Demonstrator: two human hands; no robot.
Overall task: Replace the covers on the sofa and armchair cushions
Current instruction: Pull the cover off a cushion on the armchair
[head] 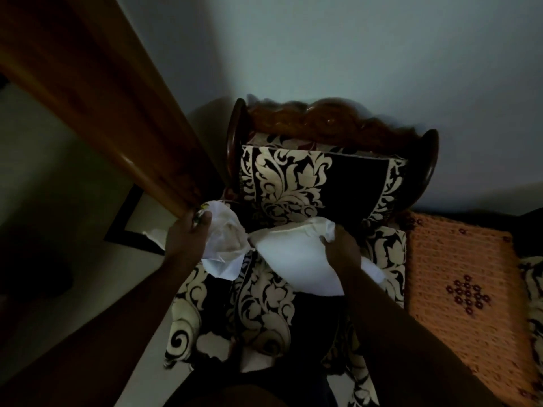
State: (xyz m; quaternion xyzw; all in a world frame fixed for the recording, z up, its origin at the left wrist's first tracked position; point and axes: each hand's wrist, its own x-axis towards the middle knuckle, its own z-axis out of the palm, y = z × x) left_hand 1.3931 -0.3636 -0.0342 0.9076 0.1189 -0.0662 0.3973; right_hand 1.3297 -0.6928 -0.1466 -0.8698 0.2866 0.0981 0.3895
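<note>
White, plump bare cushion insert [296,259] lies on the dark floral armchair seat [264,304], long axis ten-to-four. Right hand [340,245] pinches its upper edge; left hand [188,233], at nine o'clock, grips the thin pale cover [226,245] just beside it.

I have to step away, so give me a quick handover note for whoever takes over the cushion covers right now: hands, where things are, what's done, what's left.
Left hand: grips the bunched pale cover, held up over the armchair's left side.
Right hand: grips the top edge of the bare white cushion, above the armchair seat.
The cover's open end sits against the cushion's left corner; the cushion is almost wholly outside it.
The patterned back cushion stands covered against the carved wooden backrest.
An orange woven mat lies to the right.
Left: work the cover over the white cushion and set it down. Other cushions are out of view.
</note>
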